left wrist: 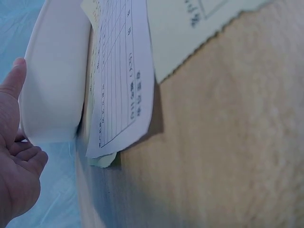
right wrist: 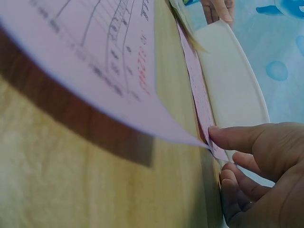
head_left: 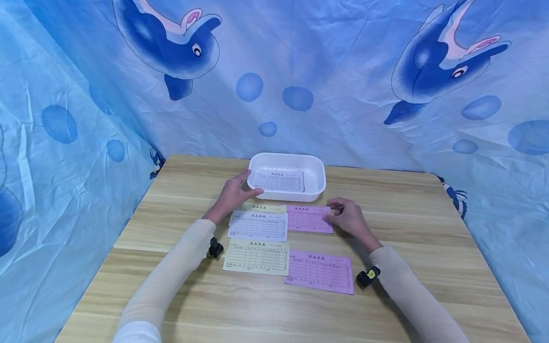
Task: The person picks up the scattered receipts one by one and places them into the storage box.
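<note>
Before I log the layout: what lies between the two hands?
In the head view, the far pink form and white form lie between the left hand and right hand.

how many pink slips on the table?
2. One pink slip lies in front of the white tray, its right edge under the right hand. The other pink slip lies nearest the person, right of the yellow slip.

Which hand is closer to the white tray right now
Left. The left hand rests against the white tray at its near left corner; the right hand sits apart from it, touching the upper pink form.
</note>
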A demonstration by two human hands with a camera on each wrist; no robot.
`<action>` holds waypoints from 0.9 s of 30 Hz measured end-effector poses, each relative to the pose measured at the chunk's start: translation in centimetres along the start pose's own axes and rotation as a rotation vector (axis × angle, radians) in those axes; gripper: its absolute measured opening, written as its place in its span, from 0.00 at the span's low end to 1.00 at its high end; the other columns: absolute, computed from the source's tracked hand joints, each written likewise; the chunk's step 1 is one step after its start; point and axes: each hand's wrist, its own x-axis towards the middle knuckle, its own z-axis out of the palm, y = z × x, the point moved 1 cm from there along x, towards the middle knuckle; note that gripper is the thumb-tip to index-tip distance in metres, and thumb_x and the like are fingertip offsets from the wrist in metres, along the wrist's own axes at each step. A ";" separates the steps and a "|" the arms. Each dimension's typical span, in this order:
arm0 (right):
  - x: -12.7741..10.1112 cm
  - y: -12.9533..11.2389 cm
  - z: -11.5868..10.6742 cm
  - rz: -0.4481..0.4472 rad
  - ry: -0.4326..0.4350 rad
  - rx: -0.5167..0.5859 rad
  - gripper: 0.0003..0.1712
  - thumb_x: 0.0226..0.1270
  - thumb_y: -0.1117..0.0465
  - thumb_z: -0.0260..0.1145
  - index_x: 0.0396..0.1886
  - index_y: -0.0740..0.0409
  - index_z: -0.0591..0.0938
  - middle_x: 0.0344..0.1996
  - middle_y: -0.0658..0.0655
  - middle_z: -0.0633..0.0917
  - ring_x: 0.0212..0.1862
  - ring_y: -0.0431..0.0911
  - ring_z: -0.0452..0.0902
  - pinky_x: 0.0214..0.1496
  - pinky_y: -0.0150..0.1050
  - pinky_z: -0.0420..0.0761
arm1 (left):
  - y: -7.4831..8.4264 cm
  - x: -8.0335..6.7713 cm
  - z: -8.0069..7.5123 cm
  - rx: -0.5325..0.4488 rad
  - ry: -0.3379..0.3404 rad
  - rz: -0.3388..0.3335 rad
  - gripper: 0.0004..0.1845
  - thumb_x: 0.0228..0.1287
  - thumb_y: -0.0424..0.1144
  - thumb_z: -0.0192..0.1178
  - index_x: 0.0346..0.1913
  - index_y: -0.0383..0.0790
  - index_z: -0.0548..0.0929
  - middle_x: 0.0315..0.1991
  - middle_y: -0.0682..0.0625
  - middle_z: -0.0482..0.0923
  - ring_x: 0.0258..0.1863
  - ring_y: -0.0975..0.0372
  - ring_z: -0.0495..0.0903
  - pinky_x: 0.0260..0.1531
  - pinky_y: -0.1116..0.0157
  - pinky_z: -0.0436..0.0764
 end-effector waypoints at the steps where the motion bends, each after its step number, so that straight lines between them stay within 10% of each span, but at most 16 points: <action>1: 0.0 0.1 0.0 -0.003 -0.003 -0.002 0.28 0.55 0.63 0.81 0.56 0.61 0.84 0.45 0.60 0.87 0.44 0.50 0.81 0.45 0.40 0.82 | 0.0 0.0 0.0 0.001 -0.002 -0.002 0.55 0.59 0.62 0.72 0.79 0.34 0.59 0.81 0.42 0.51 0.81 0.51 0.51 0.78 0.51 0.58; 12: 0.2 0.3 -0.1 -0.031 -0.025 0.024 0.24 0.54 0.67 0.79 0.52 0.65 0.85 0.33 0.57 0.87 0.34 0.46 0.80 0.33 0.33 0.80 | -0.1 0.1 0.1 -0.001 0.003 0.009 0.56 0.58 0.62 0.72 0.78 0.33 0.59 0.81 0.41 0.52 0.80 0.50 0.51 0.78 0.50 0.57; 27: -0.5 0.8 -1.8 -0.063 0.034 -0.012 0.12 0.65 0.62 0.73 0.46 0.63 0.88 0.38 0.58 0.89 0.39 0.49 0.83 0.41 0.39 0.82 | -0.1 0.2 0.0 0.008 0.002 0.010 0.56 0.58 0.62 0.72 0.78 0.32 0.59 0.81 0.39 0.53 0.80 0.49 0.52 0.78 0.50 0.57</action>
